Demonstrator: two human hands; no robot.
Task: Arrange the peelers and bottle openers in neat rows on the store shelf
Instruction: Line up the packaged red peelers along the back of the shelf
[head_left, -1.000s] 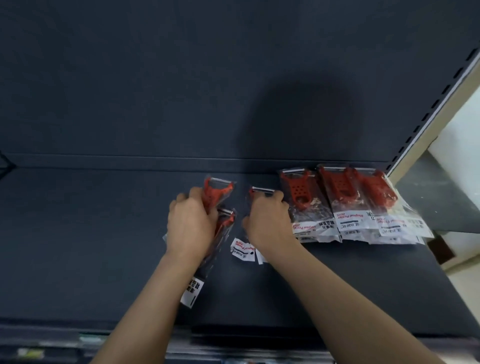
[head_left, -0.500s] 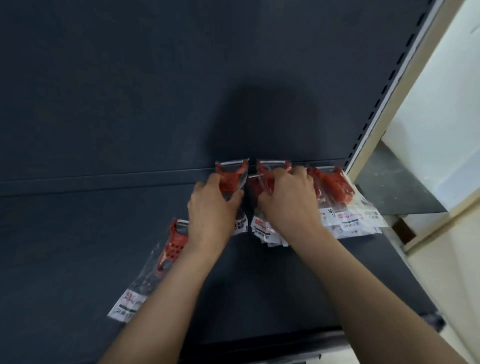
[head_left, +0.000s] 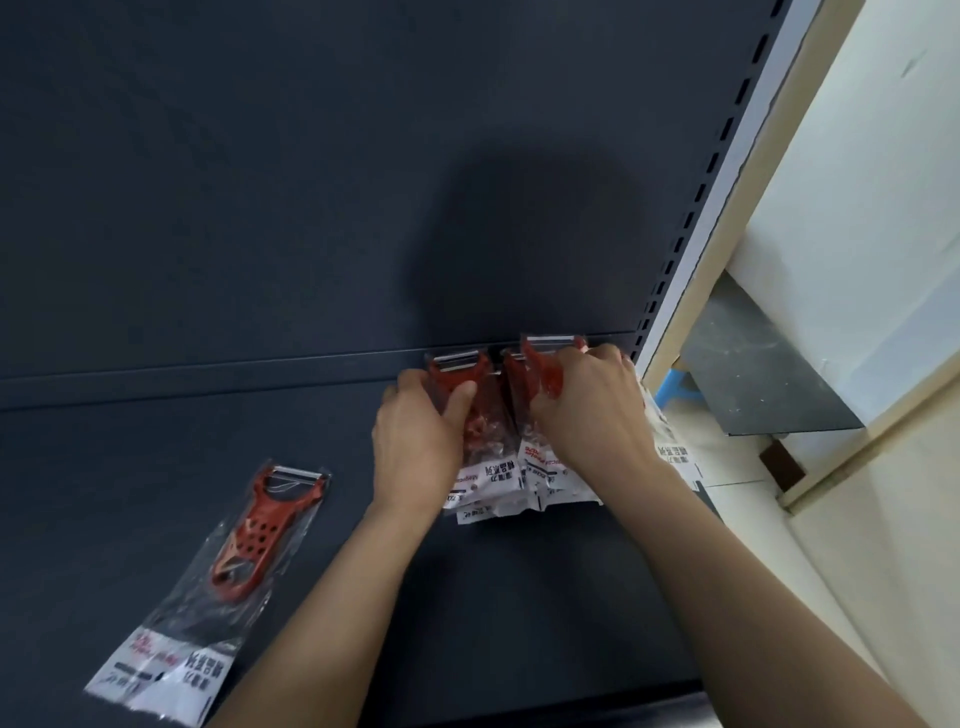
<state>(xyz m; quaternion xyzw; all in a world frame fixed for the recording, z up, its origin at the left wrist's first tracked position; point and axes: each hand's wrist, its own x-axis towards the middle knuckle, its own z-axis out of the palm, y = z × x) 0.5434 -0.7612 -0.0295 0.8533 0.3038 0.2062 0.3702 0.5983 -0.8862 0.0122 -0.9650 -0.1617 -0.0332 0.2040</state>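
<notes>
L fingers (head_left: 408, 382) curl over the far edge of a bagged red peeler (head_left: 460, 371), thumb pressing its near face, so L hand (head_left: 418, 441) has a firm hold on that pkg. R fingers (head_left: 605, 358) are curled too, and the thumb side pinches the top of a 2nd red peeler pkg (head_left: 543, 366). R hand (head_left: 587, 415) covers most of the overlapped row of pkgs (head_left: 558, 480) in the back-R corner, so can't tell how many. Both held pkgs sit just beside each other, steel blade ends toward the back panel (head_left: 311, 182).

White label cards (head_left: 488, 480) stick out below the hands. They show black Chinese characters, upside-down from this view, + a red script brand line too blurred to read.

Further L, well apart, a loose peeler pkg (head_left: 260, 530) lies flat and tilted on the dark shelf (head_left: 78, 493). Its blade points to the back and its white card, w/ the same kind of print, is nearest the front edge.

R of the shelf are a slotted upright (head_left: 719, 171) and a cream wall (head_left: 857, 156).
</notes>
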